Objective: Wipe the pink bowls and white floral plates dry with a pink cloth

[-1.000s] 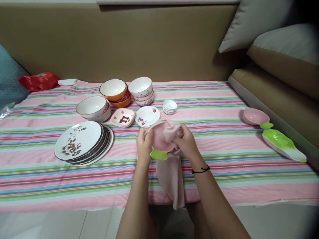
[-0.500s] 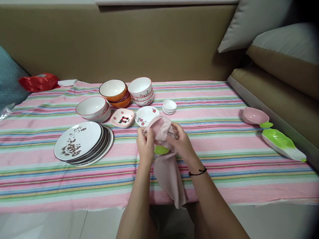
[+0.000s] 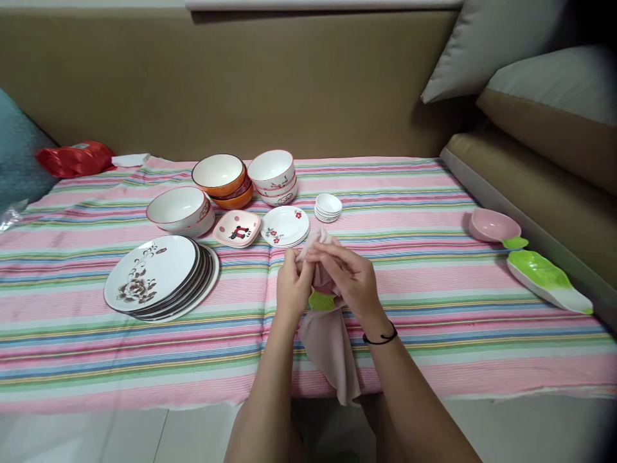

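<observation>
My left hand point(image 3: 292, 287) grips a small pink dish with a green leaf handle point(image 3: 321, 300); only the green part and a sliver of pink show. My right hand point(image 3: 348, 278) presses a pale pink cloth point(image 3: 330, 347) over the dish, its fingers curled round it. The cloth's loose end hangs down past the front edge of the striped table point(image 3: 434, 334). Both hands are held close together just above the tablecloth, a little nearer to me than the small flowered plates point(image 3: 285, 226).
A stack of large flowered plates point(image 3: 154, 273) lies at the left. Behind stand bowls point(image 3: 179, 208), orange bowls point(image 3: 220, 175), white bowls point(image 3: 272, 172), a square pink dish point(image 3: 237, 227) and tiny white saucers point(image 3: 328, 206). A pink leaf dish point(image 3: 494, 226) and green leaf dish point(image 3: 547, 276) sit right.
The pink dish was open to view a second ago; the cloth and my right hand now cover it, and the hands have closed together and turned the dish.
</observation>
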Available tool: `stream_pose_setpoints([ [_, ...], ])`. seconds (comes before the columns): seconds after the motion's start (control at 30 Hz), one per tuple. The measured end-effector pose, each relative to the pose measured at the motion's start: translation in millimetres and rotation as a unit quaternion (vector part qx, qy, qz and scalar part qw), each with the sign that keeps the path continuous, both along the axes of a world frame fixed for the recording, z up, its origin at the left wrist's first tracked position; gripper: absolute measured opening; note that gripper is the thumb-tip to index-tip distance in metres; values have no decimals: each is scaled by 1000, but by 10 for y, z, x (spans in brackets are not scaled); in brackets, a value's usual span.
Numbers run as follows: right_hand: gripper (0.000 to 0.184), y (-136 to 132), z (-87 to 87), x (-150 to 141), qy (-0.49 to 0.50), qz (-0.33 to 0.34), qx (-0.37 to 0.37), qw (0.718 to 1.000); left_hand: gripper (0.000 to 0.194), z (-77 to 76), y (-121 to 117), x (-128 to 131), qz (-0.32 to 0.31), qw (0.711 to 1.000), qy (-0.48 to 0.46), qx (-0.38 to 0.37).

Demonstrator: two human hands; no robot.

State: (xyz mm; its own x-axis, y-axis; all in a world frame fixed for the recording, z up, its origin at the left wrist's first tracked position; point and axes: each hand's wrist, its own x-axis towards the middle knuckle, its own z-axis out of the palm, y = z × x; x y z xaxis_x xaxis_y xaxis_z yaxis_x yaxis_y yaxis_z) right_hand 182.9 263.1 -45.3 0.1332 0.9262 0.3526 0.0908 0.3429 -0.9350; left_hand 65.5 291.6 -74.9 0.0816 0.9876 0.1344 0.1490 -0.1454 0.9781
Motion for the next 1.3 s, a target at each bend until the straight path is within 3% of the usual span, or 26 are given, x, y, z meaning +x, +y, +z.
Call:
stream_pose_setpoints([
  [0.07, 23, -6, -8, 5, 67, -20, -8, 997, 25, -8, 8, 9, 13, 1000, -28, 3],
  [0.13, 22, 20, -53, 45, 117, -88, -4, 989, 25, -27, 34, -3, 27, 997, -64, 13],
  [0.23, 22, 81, -134, 132, 100, -145, -41, 984, 28, -52, 84, -42, 23, 994, -109, 18],
  [0.33, 23, 112, -170, 168, 64, -123, -77, 987, 30, -39, 104, -72, -13, 992, -125, -1],
  [0.53, 15, 98, -159, 139, 1, -90, -62, 994, 28, 35, 55, -71, -108, 985, -121, -62],
  [0.63, 19, 93, -164, 148, -39, -59, -65, 995, 30, 30, 40, -68, -117, 982, -127, -81],
  [0.73, 17, 93, -174, 149, -94, -85, -101, 987, 44, 4, 34, -67, -80, 987, -124, -66],
  [0.8, 25, 96, -189, 142, -132, -111, -135, 976, 50, -12, 35, -64, -30, 993, -110, -37],
  [0.9, 37, 104, -219, 132, -169, -126, -158, 965, 48, -20, 35, -47, 56, 994, -91, 24],
  [1.1, 32, 101, -243, 45, -159, -115, -189, 962, 38, 27, -31, 19, 186, 977, -87, 65],
  [1.2, 20, 92, -276, -42, -43, -42, -233, 971, 35, 28, -31, 8, 203, 974, -73, 71],
  [1.3, 28, 93, -321, -81, 43, 22, -245, 968, 31, 30, 35, -66, 126, 986, -68, 81],
])
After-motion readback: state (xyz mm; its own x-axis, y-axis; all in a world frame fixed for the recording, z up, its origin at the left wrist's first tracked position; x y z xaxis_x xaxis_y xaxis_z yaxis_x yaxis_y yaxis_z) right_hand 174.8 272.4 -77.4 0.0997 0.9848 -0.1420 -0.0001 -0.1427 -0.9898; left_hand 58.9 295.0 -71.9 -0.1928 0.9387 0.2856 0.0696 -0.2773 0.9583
